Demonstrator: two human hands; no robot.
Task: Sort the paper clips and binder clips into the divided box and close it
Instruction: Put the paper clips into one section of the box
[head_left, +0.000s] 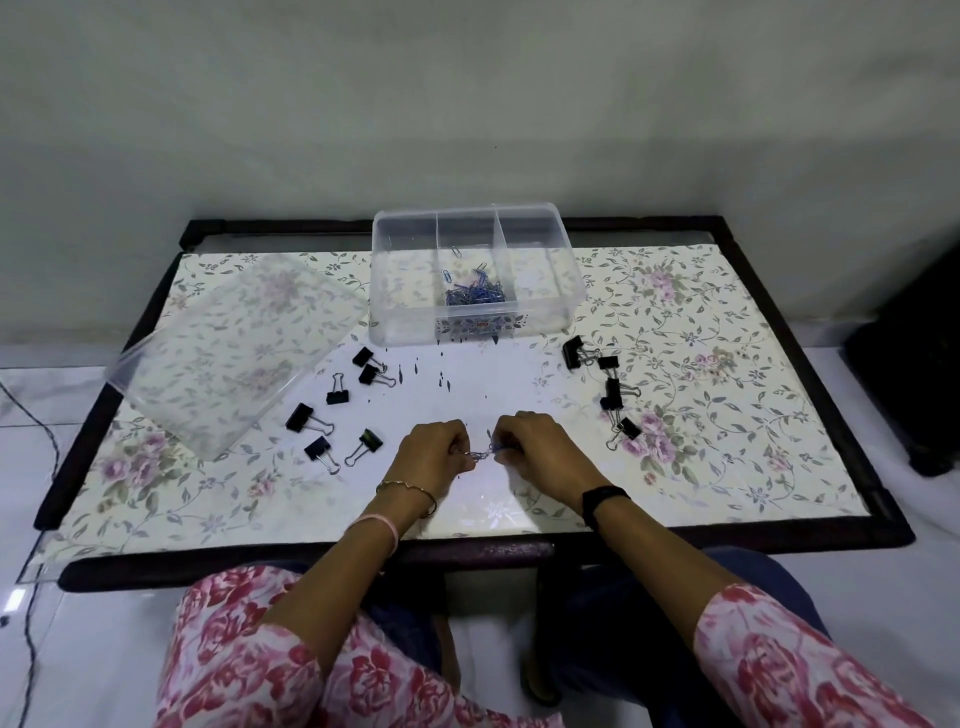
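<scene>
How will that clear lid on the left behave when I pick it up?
The lid looks thin and see-through, so it is probably light and somewhat flexible. It's broad and smooth, so it may slide easily on the table. Its outer corner sits at the table's edge, so a leftward push could tip it off.
</scene>
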